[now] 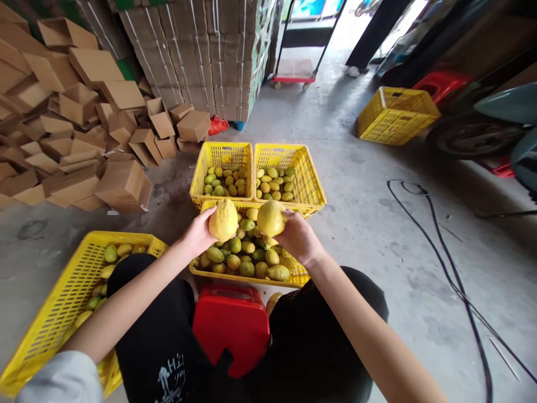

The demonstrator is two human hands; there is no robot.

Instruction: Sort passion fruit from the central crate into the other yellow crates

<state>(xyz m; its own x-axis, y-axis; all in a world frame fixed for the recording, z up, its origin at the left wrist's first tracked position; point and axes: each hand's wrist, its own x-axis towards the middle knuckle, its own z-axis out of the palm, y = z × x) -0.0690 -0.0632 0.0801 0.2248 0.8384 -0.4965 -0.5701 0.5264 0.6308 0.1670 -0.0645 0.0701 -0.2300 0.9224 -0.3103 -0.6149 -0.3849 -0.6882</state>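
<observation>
My left hand grips a bumpy, ribbed yellow fruit. A rounder, smoother, yellow-green fruit is in my right hand. Both are held up side by side, apart from each other, over a yellow plastic crate of green and yellow fruit. Behind it stand two more yellow crates, the left one and the right one, each with fruit in the bottom. Beside my left leg, a long yellow crate also holds fruit, partly hidden by my leg and arm.
A red stool sits between my knees. Small cardboard boxes lie heaped at left, near stacked cartons. A trolley, another yellow crate and a person's leg are farther back. Black cable crosses the floor at right.
</observation>
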